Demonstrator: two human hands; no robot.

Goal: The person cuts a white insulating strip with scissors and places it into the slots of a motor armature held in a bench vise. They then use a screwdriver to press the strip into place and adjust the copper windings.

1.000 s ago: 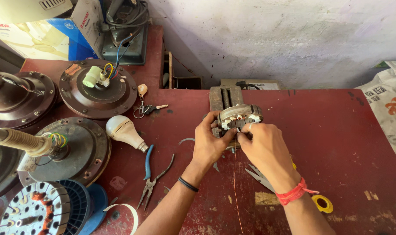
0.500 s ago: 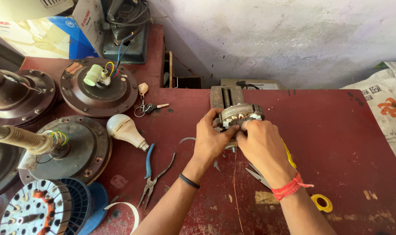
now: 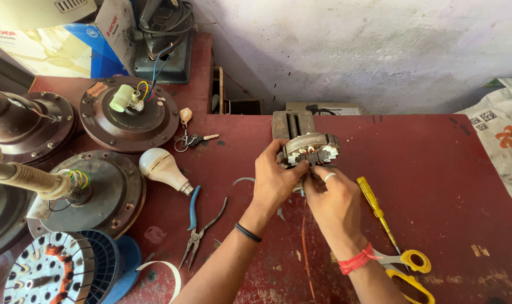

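On the red table (image 3: 436,169), hands (image 3: 301,188) hide the stator's (image 3: 311,149) underside.

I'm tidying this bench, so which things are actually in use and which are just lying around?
In use: motor stator, held by the left hand and right hand.

Lying about: pliers, light bulb, yellow screwdriver, scissors, keys, fan motors.

— What is seen behind the bench (image 3: 447,169)?

— A rough plastered wall (image 3: 352,50), whitewashed and stained grey in patches, is seen running along the back edge.

— And the bench itself?

— A dark red top is shown, scratched and worn pale in spots. A second, narrower red surface (image 3: 199,73) is set against it at the left, and daylight is cast evenly across both.
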